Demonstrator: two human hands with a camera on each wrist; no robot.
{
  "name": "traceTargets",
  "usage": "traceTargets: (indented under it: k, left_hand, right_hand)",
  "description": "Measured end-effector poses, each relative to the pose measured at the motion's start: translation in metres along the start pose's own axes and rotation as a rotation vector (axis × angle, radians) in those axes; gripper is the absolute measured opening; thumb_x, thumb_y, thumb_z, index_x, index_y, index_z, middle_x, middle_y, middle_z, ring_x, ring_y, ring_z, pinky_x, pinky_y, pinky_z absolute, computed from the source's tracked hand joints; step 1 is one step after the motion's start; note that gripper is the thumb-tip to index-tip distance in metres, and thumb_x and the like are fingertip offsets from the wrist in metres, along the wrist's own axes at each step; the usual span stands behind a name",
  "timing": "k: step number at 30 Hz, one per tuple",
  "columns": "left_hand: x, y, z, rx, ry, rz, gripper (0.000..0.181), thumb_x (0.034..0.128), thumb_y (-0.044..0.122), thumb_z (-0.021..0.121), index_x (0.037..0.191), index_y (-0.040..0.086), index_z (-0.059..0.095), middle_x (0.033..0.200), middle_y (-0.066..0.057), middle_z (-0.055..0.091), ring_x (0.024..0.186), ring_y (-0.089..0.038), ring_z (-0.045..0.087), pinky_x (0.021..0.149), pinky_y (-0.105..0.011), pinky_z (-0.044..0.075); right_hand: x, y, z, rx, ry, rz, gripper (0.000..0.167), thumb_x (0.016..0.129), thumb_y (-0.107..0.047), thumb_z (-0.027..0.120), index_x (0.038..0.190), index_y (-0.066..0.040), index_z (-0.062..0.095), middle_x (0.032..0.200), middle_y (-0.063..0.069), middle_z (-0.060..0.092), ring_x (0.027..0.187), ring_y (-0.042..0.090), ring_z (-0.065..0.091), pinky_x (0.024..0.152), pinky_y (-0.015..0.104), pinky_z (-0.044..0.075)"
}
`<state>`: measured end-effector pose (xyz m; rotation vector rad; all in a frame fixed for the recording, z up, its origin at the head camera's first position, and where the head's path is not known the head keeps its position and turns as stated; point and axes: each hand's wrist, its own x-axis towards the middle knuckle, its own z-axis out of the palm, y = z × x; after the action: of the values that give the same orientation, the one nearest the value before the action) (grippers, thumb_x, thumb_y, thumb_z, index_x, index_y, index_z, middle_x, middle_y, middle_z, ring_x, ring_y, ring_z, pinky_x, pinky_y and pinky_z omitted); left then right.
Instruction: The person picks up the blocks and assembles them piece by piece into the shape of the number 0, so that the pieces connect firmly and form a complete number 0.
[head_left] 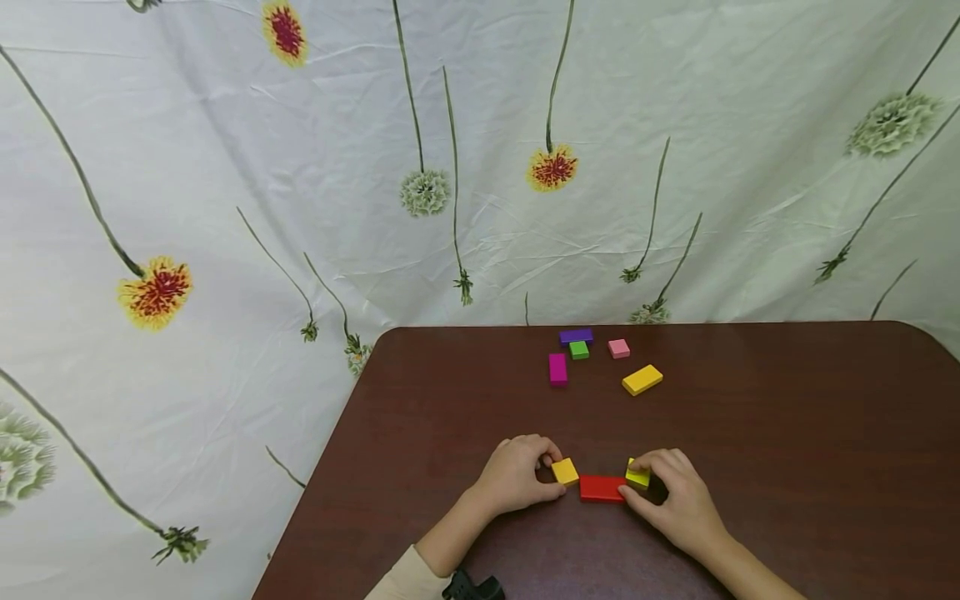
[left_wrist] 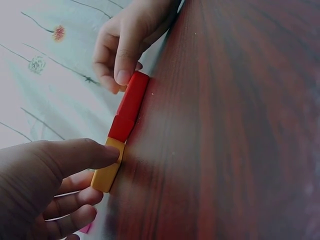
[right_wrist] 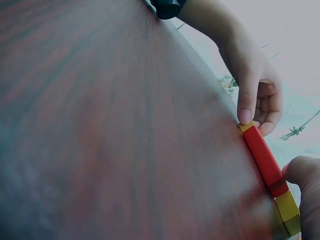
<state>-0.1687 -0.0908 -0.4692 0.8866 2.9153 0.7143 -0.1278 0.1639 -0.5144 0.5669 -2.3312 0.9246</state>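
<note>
Left hand pose: the person's left hand (head_left: 513, 473) reaches in from the near left, palm side turned right, wrist and forearm slanting back toward the near edge; a cream sleeve (head_left: 411, 577) and a black wrist-worn device (head_left: 474, 587) show behind it.
Left fingers: pinching a small orange-yellow square block (head_left: 565, 472) between thumb and fingertips.
Right hand pose: the right hand (head_left: 682, 500) comes in from the near right, bare forearm slanting, knuckles raised and fingers bent down to the left.
Right fingers: curled narrowly round a small bright yellow block (head_left: 638, 479), the index finger on its far part, the thumb tip at the right end of a red rectangular block (head_left: 601, 489).
Red block's place: flat on the near middle of the tabletop (head_left: 795, 450), between the hands, touching the orange-yellow block at its left end and the bright yellow one at its right.
Block surfaces: smooth, plain-coloured faces with straight edges.
Far blocks: a purple bar (head_left: 576, 336) with a green cube-like block (head_left: 578, 351) just nearer; a small pink block (head_left: 618, 348) to their right; a magenta rectangular block (head_left: 557, 369) nearer left; a yellow rectangular block (head_left: 642, 380) lying askew, nearer right.
Tabletop finish: dark reddish-brown, streaked wood grain, slight sheen, rounded far corners.
Backdrop: creased white cloth (head_left: 337, 125) printed with flowers and stems.
</note>
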Motion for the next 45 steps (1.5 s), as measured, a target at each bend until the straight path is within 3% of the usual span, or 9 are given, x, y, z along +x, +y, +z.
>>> traceTargets:
  k: [10, 18, 22, 27, 30, 45]
  left_hand:
    - [0.0, 0.0, 0.003, -0.006, 0.032, -0.004, 0.027, 0.0766, 0.034, 0.082, 0.095, 0.02, 0.066, 0.082, 0.015, 0.054, 0.075, 0.0, 0.048, 0.077, -0.028, 0.041]
    - [0.002, -0.002, 0.006, 0.018, 0.015, 0.003, 0.031, 0.0772, 0.036, 0.081, 0.099, 0.02, 0.067, 0.087, 0.015, 0.056, 0.08, -0.002, 0.051, 0.079, -0.029, 0.042]
    - [0.0, 0.002, 0.004, 0.052, 0.064, 0.04, 0.032, 0.0791, 0.037, 0.077, 0.104, 0.019, 0.068, 0.099, 0.01, 0.061, 0.093, -0.008, 0.055, 0.083, -0.032, 0.044]
    - [-0.001, 0.011, 0.008, 0.095, 0.173, 0.163, 0.027, 0.0818, 0.041, 0.076, 0.098, 0.019, 0.069, 0.094, 0.009, 0.062, 0.088, -0.009, 0.054, 0.077, -0.027, 0.044]
    - [-0.003, 0.015, 0.014, 0.133, 0.196, 0.207, 0.028, 0.0811, 0.044, 0.077, 0.094, 0.021, 0.069, 0.091, 0.011, 0.06, 0.085, -0.006, 0.052, 0.075, -0.023, 0.042]
    - [-0.003, 0.014, 0.022, 0.071, 0.217, 0.219, 0.023, 0.0816, 0.04, 0.077, 0.088, 0.02, 0.068, 0.088, 0.011, 0.058, 0.082, -0.005, 0.051, 0.074, -0.019, 0.041]
  right_hand:
    - [0.0, -0.001, -0.001, -0.001, -0.003, 0.006, 0.036, 0.061, -0.011, 0.089, 0.088, -0.014, 0.066, 0.092, -0.01, 0.063, 0.088, 0.008, 0.05, 0.078, 0.014, 0.038]
    - [0.0, -0.001, -0.001, -0.001, -0.004, 0.011, 0.036, 0.061, -0.011, 0.09, 0.089, -0.014, 0.066, 0.093, -0.01, 0.064, 0.088, 0.008, 0.05, 0.078, 0.014, 0.038]
    - [0.0, -0.001, -0.001, 0.005, 0.0, 0.006, 0.037, 0.061, -0.01, 0.09, 0.089, -0.014, 0.066, 0.093, -0.01, 0.063, 0.087, 0.008, 0.05, 0.077, 0.013, 0.038]
    - [0.0, -0.001, -0.001, 0.021, 0.007, -0.006, 0.037, 0.061, -0.008, 0.09, 0.089, -0.013, 0.066, 0.093, -0.01, 0.063, 0.087, 0.008, 0.05, 0.077, 0.014, 0.038]
    - [0.0, 0.0, 0.0, 0.023, 0.006, -0.01, 0.037, 0.061, -0.008, 0.089, 0.089, -0.013, 0.066, 0.093, -0.01, 0.063, 0.087, 0.008, 0.05, 0.077, 0.014, 0.038]
    - [0.0, 0.0, 0.0, 0.032, 0.008, -0.02, 0.035, 0.06, -0.008, 0.089, 0.085, -0.015, 0.066, 0.092, -0.013, 0.061, 0.087, 0.008, 0.05, 0.077, 0.015, 0.038]
